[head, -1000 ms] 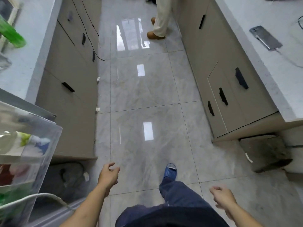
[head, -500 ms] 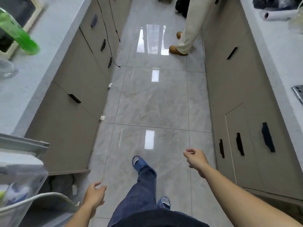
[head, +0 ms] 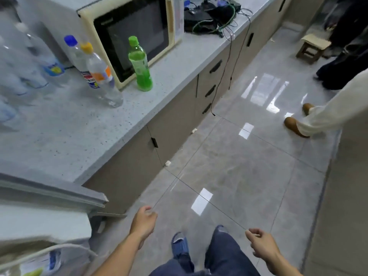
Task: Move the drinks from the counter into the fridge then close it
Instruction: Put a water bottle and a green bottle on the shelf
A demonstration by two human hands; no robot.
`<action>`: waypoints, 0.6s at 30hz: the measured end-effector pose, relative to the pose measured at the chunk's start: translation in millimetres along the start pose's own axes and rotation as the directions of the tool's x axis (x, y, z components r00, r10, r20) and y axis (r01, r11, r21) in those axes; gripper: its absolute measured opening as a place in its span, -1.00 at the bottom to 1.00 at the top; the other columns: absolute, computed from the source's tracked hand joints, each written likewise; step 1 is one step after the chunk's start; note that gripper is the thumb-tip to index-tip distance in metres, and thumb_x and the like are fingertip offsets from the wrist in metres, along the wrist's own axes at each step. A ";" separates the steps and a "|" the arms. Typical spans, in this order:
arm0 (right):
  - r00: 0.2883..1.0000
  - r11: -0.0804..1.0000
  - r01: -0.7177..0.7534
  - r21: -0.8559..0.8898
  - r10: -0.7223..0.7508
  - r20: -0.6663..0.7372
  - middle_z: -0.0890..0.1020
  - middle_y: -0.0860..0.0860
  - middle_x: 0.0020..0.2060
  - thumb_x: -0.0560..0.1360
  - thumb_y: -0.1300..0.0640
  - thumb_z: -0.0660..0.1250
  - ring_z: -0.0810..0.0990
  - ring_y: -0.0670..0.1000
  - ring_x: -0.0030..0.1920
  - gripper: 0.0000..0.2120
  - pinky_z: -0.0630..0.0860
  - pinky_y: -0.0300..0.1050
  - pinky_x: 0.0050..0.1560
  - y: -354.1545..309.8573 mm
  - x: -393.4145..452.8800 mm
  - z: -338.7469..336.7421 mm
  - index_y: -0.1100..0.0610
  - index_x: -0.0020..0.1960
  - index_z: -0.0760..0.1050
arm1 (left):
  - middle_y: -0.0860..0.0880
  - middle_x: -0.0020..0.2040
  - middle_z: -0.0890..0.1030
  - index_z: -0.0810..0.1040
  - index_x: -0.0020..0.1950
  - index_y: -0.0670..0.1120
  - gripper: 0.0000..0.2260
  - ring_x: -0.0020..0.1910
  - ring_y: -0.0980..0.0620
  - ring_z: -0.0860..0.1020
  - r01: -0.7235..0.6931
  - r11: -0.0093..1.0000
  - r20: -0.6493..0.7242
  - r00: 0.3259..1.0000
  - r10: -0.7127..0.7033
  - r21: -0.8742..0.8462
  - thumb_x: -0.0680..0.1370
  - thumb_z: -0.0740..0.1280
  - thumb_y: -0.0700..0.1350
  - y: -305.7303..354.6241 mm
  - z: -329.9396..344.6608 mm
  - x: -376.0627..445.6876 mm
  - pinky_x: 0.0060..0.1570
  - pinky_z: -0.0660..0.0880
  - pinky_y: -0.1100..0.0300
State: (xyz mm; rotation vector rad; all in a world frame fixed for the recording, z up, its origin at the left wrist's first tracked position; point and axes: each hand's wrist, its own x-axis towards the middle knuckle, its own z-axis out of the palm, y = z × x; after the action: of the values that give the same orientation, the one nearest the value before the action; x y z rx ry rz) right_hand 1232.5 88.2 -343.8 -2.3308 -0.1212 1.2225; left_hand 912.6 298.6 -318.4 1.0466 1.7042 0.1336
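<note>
On the grey counter [head: 65,140] at the left stand several drinks: a green bottle [head: 140,65] in front of the microwave, a clear bottle with an orange cap [head: 101,76], a blue-capped Pepsi bottle [head: 76,56] behind it, and blurred clear water bottles [head: 23,62] at the far left. The open fridge door [head: 39,196] and its door shelf with bottles [head: 39,261] fill the lower left. My left hand [head: 143,222] hangs low over the floor, loosely curled and empty. My right hand [head: 260,244] is also low, loosely curled, holding nothing.
A cream microwave [head: 135,34] sits on the counter, with a tangle of cables [head: 213,16] beyond it. Another person's legs and brown shoes [head: 294,126] stand at the right on the glossy tiled floor. A small stool [head: 312,46] is at the far end.
My view has swung left, bringing the counter, bottles and microwave into sight. Both hands stay low and empty; my right hand has dropped back down.
</note>
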 end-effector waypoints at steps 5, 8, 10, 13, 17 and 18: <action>0.999 0.988 0.025 -0.156 -0.018 0.047 0.64 0.09 -0.34 0.44 0.13 0.49 0.55 0.10 -0.33 -0.86 0.56 0.01 -0.14 -58.5 60.0 -4.2 0.17 -0.11 0.58 | -0.06 0.11 0.56 0.45 0.24 0.05 -0.77 0.06 -0.02 0.56 -0.010 0.995 -0.104 0.995 -0.001 -0.102 0.59 0.32 -0.08 42.4 -0.7 13.1 0.15 0.57 -0.06; 0.991 0.974 0.084 -0.212 -0.059 0.123 0.62 0.10 -0.33 0.44 0.13 0.50 0.55 0.09 -0.30 -0.83 0.52 -0.02 -0.11 -114.0 96.5 -8.8 0.21 -0.11 0.57 | -0.01 0.06 0.55 0.46 0.21 0.06 -0.79 0.03 0.02 0.55 0.040 0.986 -0.197 0.978 -0.073 -0.163 0.59 0.33 -0.08 59.8 3.1 16.2 0.15 0.57 -0.06; 0.979 0.958 0.144 -0.249 -0.101 0.177 0.61 0.09 -0.34 0.44 0.12 0.50 0.53 0.09 -0.30 -0.83 0.48 -0.04 -0.12 -154.0 119.1 -10.1 0.21 -0.11 0.58 | 0.01 0.03 0.56 0.48 0.17 0.04 -0.83 -0.03 0.04 0.55 0.074 0.978 -0.266 0.956 -0.126 -0.197 0.58 0.33 -0.09 69.5 10.1 14.6 0.11 0.59 -0.06; 0.943 0.911 0.280 -0.302 -0.202 0.265 0.59 0.09 -0.35 0.47 0.16 0.47 0.52 0.09 -0.30 -0.85 0.47 -0.06 -0.17 -218.5 145.5 -5.6 0.23 -0.05 0.59 | 0.01 0.01 0.56 0.50 0.16 0.01 -0.83 -0.06 0.01 0.57 0.119 0.961 -0.339 0.919 -0.202 -0.250 0.58 0.33 -0.08 86.6 20.0 12.5 0.08 0.60 -0.07; 0.870 0.858 0.430 -0.280 -0.311 0.383 0.61 0.08 -0.35 0.51 0.19 0.43 0.51 0.06 -0.35 -0.89 0.43 -0.13 -0.26 -296.7 148.9 15.8 0.21 0.00 0.58 | 0.01 0.04 0.55 0.49 0.22 0.03 -0.79 0.03 -0.01 0.57 0.089 0.935 -0.409 0.882 -0.234 -0.342 0.58 0.32 -0.08 114.2 25.0 8.6 0.14 0.57 -0.08; 0.843 0.841 0.467 -0.273 -0.329 0.426 0.63 0.07 -0.31 0.52 0.17 0.43 0.54 0.06 -0.32 -0.89 0.45 -0.10 -0.22 -314.0 144.6 26.1 0.18 0.00 0.57 | -0.01 0.06 0.56 0.49 0.23 0.04 -0.78 0.05 -0.01 0.57 0.070 0.932 -0.435 0.870 -0.232 -0.357 0.59 0.32 -0.08 121.1 23.6 8.4 0.15 0.57 -0.08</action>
State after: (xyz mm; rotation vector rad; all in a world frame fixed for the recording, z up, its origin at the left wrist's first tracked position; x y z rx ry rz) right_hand 1344.3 415.2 -316.7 -2.1698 -1.0058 1.4816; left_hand 1000.7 368.6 -267.0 0.6495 2.1038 0.5951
